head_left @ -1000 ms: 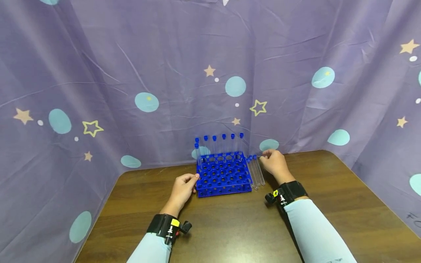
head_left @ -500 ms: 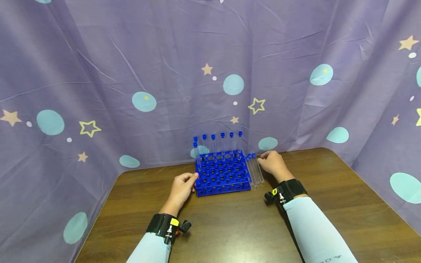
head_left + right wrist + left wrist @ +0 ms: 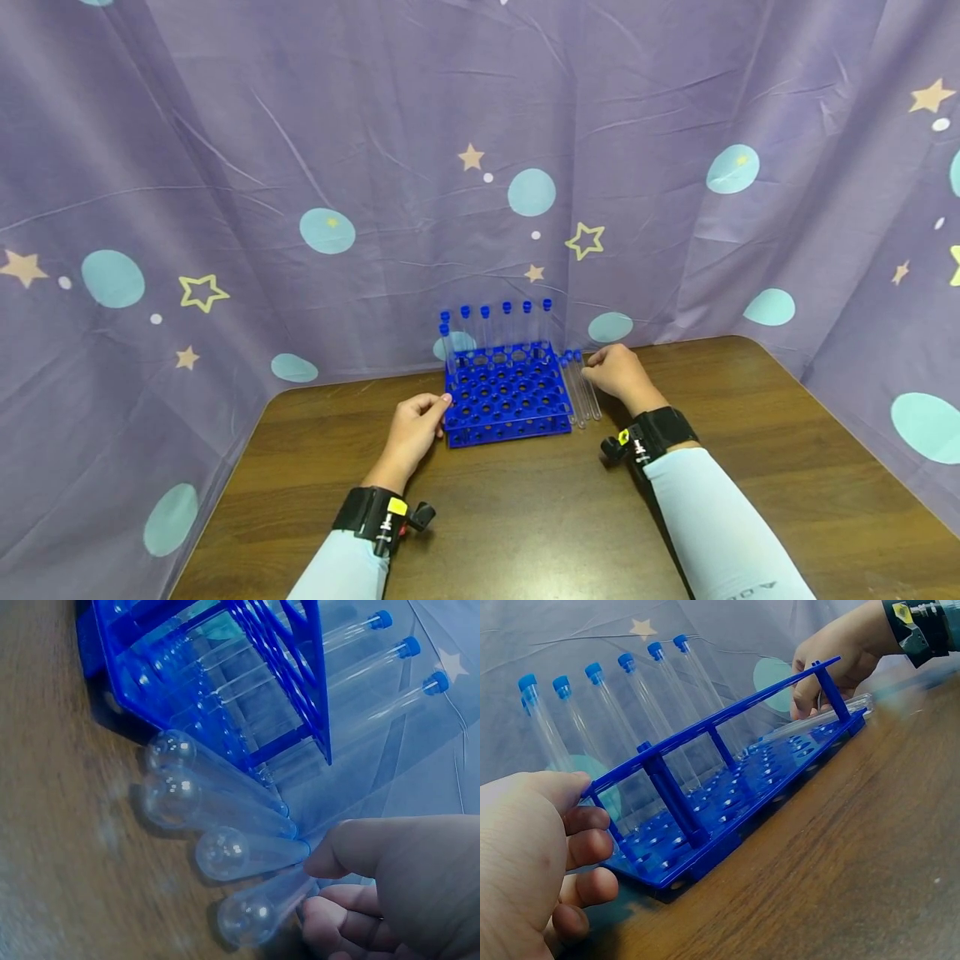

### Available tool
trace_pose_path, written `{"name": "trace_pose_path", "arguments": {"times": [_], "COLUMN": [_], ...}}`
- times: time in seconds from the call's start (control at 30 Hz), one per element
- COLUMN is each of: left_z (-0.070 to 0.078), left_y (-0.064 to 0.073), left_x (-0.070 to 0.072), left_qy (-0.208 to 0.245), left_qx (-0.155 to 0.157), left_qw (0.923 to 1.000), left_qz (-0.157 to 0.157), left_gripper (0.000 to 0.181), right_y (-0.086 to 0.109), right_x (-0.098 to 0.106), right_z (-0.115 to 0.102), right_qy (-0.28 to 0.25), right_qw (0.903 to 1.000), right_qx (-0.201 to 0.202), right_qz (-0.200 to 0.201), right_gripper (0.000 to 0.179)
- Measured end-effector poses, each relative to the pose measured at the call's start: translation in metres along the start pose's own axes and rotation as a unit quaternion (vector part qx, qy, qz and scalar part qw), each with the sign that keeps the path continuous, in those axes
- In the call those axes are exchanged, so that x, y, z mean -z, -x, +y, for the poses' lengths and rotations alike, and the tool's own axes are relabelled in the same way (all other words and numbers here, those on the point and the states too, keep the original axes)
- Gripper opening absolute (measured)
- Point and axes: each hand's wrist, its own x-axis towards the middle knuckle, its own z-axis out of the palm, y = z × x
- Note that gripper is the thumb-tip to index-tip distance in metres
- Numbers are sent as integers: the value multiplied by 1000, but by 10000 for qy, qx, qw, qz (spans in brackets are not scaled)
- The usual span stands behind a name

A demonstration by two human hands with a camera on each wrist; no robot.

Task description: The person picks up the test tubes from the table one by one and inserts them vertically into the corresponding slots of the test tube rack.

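A blue test tube rack (image 3: 510, 392) stands on the table, with several blue-capped clear test tubes (image 3: 507, 329) upright along its back row and left end. My left hand (image 3: 412, 433) holds the rack's left end; in the left wrist view its thumb (image 3: 562, 787) lies on the top corner and its fingers curl below. Several more test tubes (image 3: 579, 392) lie side by side against the rack's right side. My right hand (image 3: 621, 373) is at the capped end of the outermost lying test tube (image 3: 259, 911), thumb and forefinger around it; its cap is hidden.
The brown wooden table (image 3: 495, 517) extends in front and to both sides. A purple patterned curtain (image 3: 405, 167) hangs right behind the rack. Each wrist carries a black strap with a camera (image 3: 615, 450).
My right hand has moved slightly left, from beside the lying test tubes onto the outermost one. My left hand stays on the rack. The head view has shifted a little.
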Motion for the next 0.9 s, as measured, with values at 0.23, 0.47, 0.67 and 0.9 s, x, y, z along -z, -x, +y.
{"name": "trace_pose_path", "arguments": {"times": [0.23,0.47,0.67,0.9], "left_z": [-1,-3,-3,-2], "left_y": [1,-1,-1,-1], "left_x": [0,-1,-1,-1], "left_qy": [7,-53,-67,-35], "left_qx": [-23,-117,-68,-93], "left_qw": [10000,9999,9999,9999], "left_qz": [-10,38,41,67], "left_gripper": [32,33,31,31], "right_y": [9,19,49,66], "right_x": [4,8,27,32], "right_z": [-10,-21,-53,-70], "right_qy": [194,451,454,582], "right_qw": [9997,9986,9988,9982], "right_qx": [-138,-75,-163,-112], "right_qz": [71,256,5,-25], "right_gripper": [26,19,21,19]}}
